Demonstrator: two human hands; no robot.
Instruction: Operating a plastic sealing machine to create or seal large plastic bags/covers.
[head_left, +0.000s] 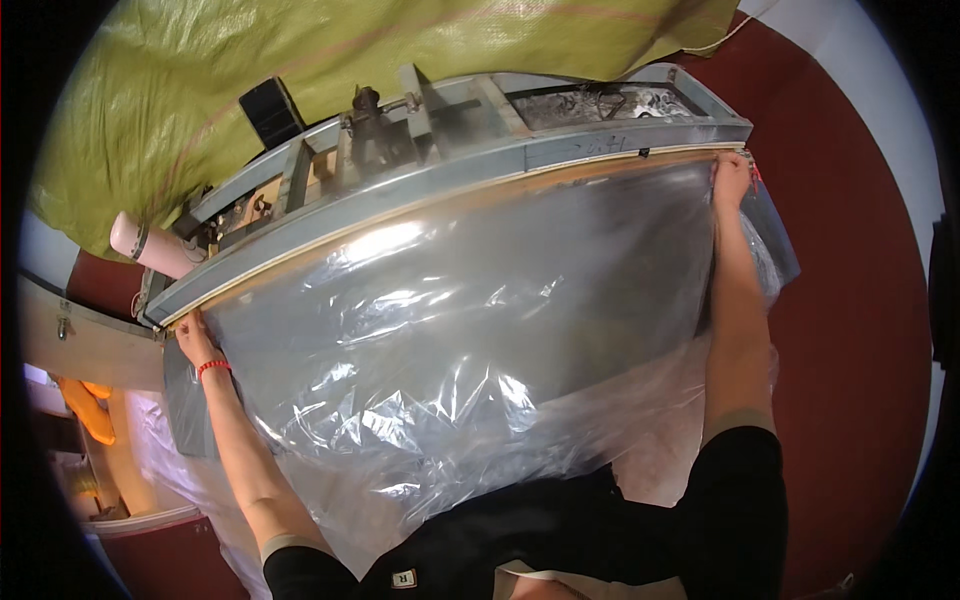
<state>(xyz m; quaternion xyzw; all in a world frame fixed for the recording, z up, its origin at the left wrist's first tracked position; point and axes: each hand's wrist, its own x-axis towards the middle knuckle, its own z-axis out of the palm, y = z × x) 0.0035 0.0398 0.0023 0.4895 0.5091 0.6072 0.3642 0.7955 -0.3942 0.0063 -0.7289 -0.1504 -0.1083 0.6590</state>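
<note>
Head view: your left hand (195,338) and right hand (730,178) each pinch a top corner of the clear, crinkled plastic sheet (450,330), spread taut w/ its edge along the long grey metal machine bar (450,185). Green woven tarp (200,70) behind.

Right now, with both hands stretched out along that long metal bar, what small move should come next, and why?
Probably pull the clear plastic sheet taut. The left hand and right hand pinch its far corners at the grey machine bar, yet the middle looks wrinkled and slack.

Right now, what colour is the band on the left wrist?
Red: the wristband sits just below the left hand, clearest in the head view.
</note>
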